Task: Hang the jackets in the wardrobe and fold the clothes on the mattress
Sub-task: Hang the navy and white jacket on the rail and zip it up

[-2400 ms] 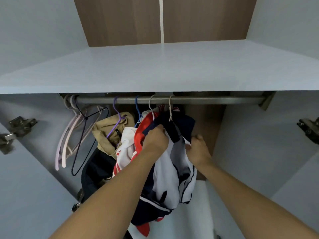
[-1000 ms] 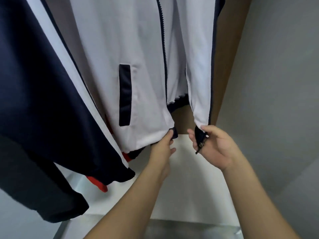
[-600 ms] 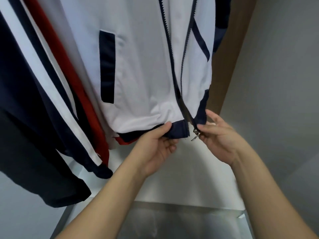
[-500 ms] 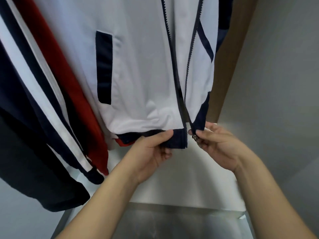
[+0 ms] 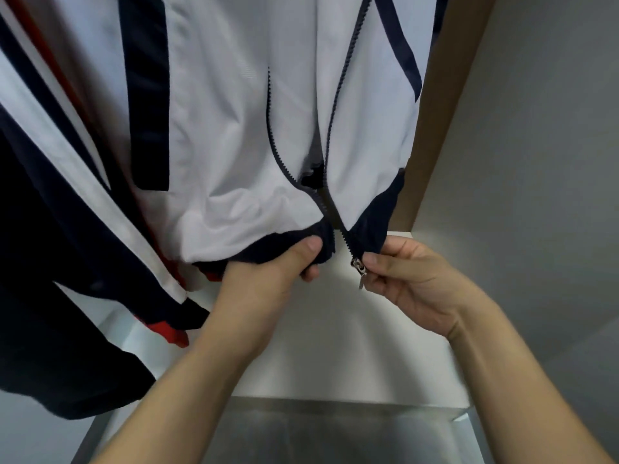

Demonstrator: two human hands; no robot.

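jacket (image 5: 234, 128): white, navy hem and trim | zipper pull (image 5: 359, 267): silver | wardrobe floor (image 5: 335, 346): white

No readable txt, labels or nos. anywhere; jacket (image 5: 234, 128) fabric has no print.

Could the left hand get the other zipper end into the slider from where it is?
Probably yes: the left hand grips the white jacket hem beside the zipper slider, which the right hand pinches; only a small gap separates them.

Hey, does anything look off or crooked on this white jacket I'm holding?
Only the zipper: it's unjoined, and the white jacket gapes above the hem between left hand and right hand.
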